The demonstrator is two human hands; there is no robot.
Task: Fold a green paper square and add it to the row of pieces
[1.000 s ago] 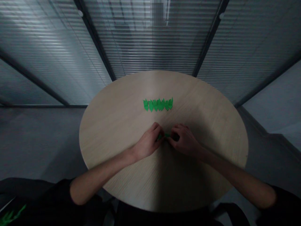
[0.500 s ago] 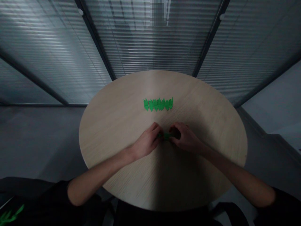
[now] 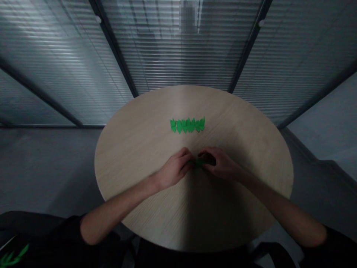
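Both hands meet over the middle of the round wooden table (image 3: 134, 149), fingers curled in and pinched together on a small green paper piece (image 3: 199, 161). The left hand (image 3: 175, 169) grips its left end between thumb and fingertips; the right hand (image 3: 221, 164) closes on its right end, fingers bent over the top. The paper sits between the two sets of fingertips, mostly hidden by them, just above the tabletop. Farther across the table, well apart from the hands, a row of folded green paper pieces (image 3: 187, 124) lies side by side.
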